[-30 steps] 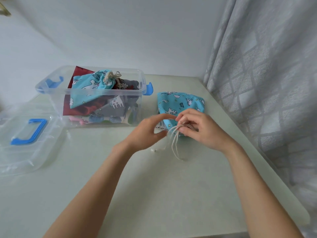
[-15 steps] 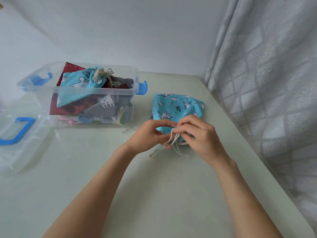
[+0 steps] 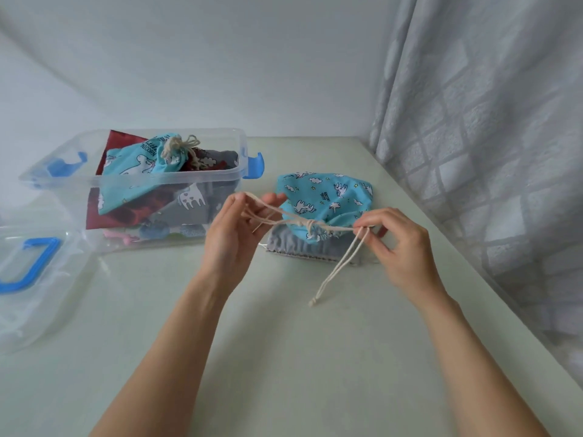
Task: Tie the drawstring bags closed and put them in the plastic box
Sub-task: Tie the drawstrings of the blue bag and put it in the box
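The turquoise cotton drawstring bag printed with white unicorns and clouds lies on the pale green counter, just right of the clear plastic box, with its gathered mouth toward the person. A knot in the cream cotton drawstring sits at that mouth, and cord runs out from it to both sides. The bag rests partly on a flat grey fabric pouch, whose near edge shows below it.

The left hand is raised left of the bag, palm turned inward; its grip is a pinch of thumb and fingertips on the left strands, which stretch taut back to the knot. The right hand is at the bag's right corner, its grip clamped on the right strands with curled fingers; below it two cord tails hang down to a knotted end lying on the counter.

The clear plastic box with blue side latches stands open at the far left, holding several bags: another turquoise unicorn bag already tied with a cream bow on top, over dark red and grey fabric. The box's transparent lid with a blue handle lies on the counter at the left edge. A grey patterned curtain hangs along the right side, with a white wall behind.
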`<action>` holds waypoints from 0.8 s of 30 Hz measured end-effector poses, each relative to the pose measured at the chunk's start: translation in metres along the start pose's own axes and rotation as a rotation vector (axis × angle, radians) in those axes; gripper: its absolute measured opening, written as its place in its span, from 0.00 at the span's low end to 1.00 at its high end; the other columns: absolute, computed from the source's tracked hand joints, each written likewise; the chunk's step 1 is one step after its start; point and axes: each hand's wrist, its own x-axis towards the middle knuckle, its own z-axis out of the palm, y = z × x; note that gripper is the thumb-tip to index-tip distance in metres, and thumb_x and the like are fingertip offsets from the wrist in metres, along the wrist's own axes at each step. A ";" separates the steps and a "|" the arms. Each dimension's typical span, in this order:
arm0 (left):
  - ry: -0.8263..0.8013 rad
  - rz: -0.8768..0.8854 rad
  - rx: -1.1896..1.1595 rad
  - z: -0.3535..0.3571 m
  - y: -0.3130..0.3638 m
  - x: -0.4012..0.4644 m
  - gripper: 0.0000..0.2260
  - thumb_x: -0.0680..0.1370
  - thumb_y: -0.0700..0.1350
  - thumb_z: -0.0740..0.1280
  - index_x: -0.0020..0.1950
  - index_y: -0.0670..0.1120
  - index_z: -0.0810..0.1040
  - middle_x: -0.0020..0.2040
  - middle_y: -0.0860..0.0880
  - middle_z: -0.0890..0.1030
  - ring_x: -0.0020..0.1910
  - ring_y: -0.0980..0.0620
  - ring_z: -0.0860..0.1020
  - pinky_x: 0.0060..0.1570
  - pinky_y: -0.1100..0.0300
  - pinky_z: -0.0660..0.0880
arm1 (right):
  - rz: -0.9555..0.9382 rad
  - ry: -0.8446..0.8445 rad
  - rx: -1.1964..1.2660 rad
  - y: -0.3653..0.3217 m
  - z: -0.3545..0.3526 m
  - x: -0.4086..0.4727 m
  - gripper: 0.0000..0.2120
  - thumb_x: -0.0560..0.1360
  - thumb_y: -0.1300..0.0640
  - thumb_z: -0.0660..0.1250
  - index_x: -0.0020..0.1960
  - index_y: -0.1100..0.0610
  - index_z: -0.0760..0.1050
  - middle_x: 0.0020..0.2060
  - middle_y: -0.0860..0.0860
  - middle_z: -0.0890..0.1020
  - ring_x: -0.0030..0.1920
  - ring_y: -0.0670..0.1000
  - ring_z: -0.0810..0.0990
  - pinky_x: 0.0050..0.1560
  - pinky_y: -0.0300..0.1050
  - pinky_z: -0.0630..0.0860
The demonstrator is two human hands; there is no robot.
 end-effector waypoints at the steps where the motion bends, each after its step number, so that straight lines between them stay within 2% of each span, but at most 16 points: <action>1: 0.013 -0.017 -0.066 -0.001 0.001 0.001 0.13 0.82 0.43 0.51 0.40 0.44 0.67 0.32 0.50 0.79 0.40 0.50 0.82 0.48 0.57 0.79 | 0.079 0.014 0.071 0.000 -0.001 0.000 0.02 0.74 0.60 0.68 0.45 0.57 0.79 0.42 0.47 0.82 0.44 0.44 0.79 0.45 0.32 0.72; 3: 0.039 -0.053 -0.099 -0.001 0.000 0.001 0.13 0.82 0.42 0.52 0.38 0.46 0.64 0.25 0.53 0.68 0.27 0.55 0.74 0.44 0.58 0.79 | 0.270 0.026 0.270 -0.001 -0.002 0.000 0.03 0.73 0.61 0.69 0.44 0.54 0.79 0.43 0.45 0.84 0.45 0.44 0.81 0.48 0.33 0.74; 4: 0.051 -0.072 -0.053 -0.002 -0.002 0.001 0.13 0.82 0.42 0.52 0.37 0.46 0.63 0.26 0.54 0.64 0.24 0.56 0.67 0.41 0.59 0.79 | 0.339 0.025 0.357 0.000 -0.001 0.000 0.04 0.73 0.62 0.69 0.43 0.53 0.79 0.42 0.45 0.85 0.46 0.46 0.83 0.49 0.34 0.75; 6: 0.080 -0.095 0.129 -0.005 -0.008 -0.001 0.13 0.82 0.41 0.54 0.37 0.47 0.64 0.27 0.54 0.60 0.24 0.57 0.60 0.35 0.62 0.75 | 0.400 0.022 0.413 0.003 0.000 -0.002 0.07 0.73 0.65 0.69 0.41 0.53 0.79 0.40 0.44 0.85 0.43 0.47 0.84 0.46 0.34 0.76; 8: 0.116 -0.093 0.302 -0.007 -0.012 -0.003 0.12 0.81 0.40 0.56 0.37 0.47 0.65 0.27 0.54 0.60 0.25 0.57 0.58 0.29 0.64 0.68 | 0.419 0.031 0.379 0.004 0.000 -0.002 0.10 0.72 0.67 0.68 0.39 0.53 0.79 0.37 0.41 0.85 0.39 0.43 0.83 0.41 0.30 0.74; 10: 0.153 -0.080 0.390 -0.008 -0.011 -0.003 0.12 0.81 0.39 0.57 0.37 0.46 0.65 0.27 0.54 0.60 0.24 0.57 0.59 0.27 0.65 0.65 | 0.417 0.058 0.364 0.005 0.000 -0.002 0.10 0.72 0.68 0.68 0.38 0.54 0.78 0.35 0.39 0.84 0.37 0.40 0.82 0.39 0.28 0.72; 13: 0.156 -0.057 0.445 -0.010 -0.007 -0.001 0.11 0.81 0.38 0.57 0.39 0.46 0.66 0.27 0.53 0.60 0.23 0.57 0.60 0.26 0.66 0.67 | 0.413 0.029 0.363 0.006 -0.002 -0.002 0.09 0.72 0.67 0.69 0.39 0.54 0.79 0.36 0.40 0.84 0.37 0.41 0.82 0.40 0.29 0.73; 15: 0.118 -0.062 0.542 -0.016 -0.005 -0.001 0.08 0.80 0.39 0.59 0.40 0.44 0.69 0.26 0.54 0.63 0.24 0.57 0.63 0.30 0.65 0.73 | 0.430 -0.150 0.342 0.010 -0.008 -0.005 0.10 0.71 0.67 0.70 0.42 0.52 0.80 0.39 0.41 0.85 0.41 0.42 0.83 0.45 0.33 0.75; 17: 0.054 -0.112 0.655 -0.023 0.000 -0.003 0.06 0.79 0.39 0.61 0.42 0.43 0.73 0.28 0.53 0.71 0.26 0.56 0.71 0.35 0.63 0.77 | 0.444 -0.379 0.273 0.015 -0.017 -0.010 0.20 0.71 0.74 0.66 0.47 0.49 0.78 0.45 0.42 0.84 0.46 0.40 0.81 0.50 0.33 0.74; 19: -0.023 -0.173 0.766 -0.028 0.007 -0.004 0.05 0.78 0.38 0.62 0.45 0.43 0.75 0.34 0.52 0.79 0.29 0.54 0.76 0.37 0.62 0.77 | 0.416 -0.461 0.163 0.013 -0.021 -0.012 0.30 0.68 0.80 0.57 0.48 0.46 0.77 0.48 0.39 0.82 0.51 0.39 0.80 0.54 0.32 0.72; 20: -0.062 -0.200 0.815 -0.030 0.009 -0.006 0.05 0.78 0.38 0.61 0.46 0.44 0.77 0.37 0.51 0.80 0.31 0.54 0.77 0.39 0.61 0.77 | 0.408 -0.452 0.131 0.011 -0.020 -0.011 0.30 0.68 0.80 0.55 0.47 0.46 0.77 0.47 0.39 0.83 0.52 0.38 0.79 0.56 0.32 0.72; 22: -0.127 -0.209 0.914 -0.028 0.013 -0.007 0.05 0.77 0.42 0.63 0.47 0.46 0.79 0.40 0.51 0.82 0.35 0.55 0.79 0.40 0.62 0.76 | 0.423 -0.413 0.127 0.000 -0.013 -0.008 0.23 0.71 0.76 0.58 0.44 0.49 0.79 0.44 0.42 0.84 0.49 0.39 0.80 0.54 0.31 0.72; 24: -0.158 -0.166 1.015 -0.023 0.013 -0.008 0.06 0.73 0.50 0.66 0.45 0.50 0.80 0.39 0.54 0.83 0.38 0.58 0.80 0.40 0.64 0.75 | 0.403 -0.394 0.056 -0.011 -0.002 -0.007 0.10 0.75 0.64 0.64 0.42 0.51 0.80 0.41 0.44 0.84 0.45 0.42 0.81 0.48 0.32 0.73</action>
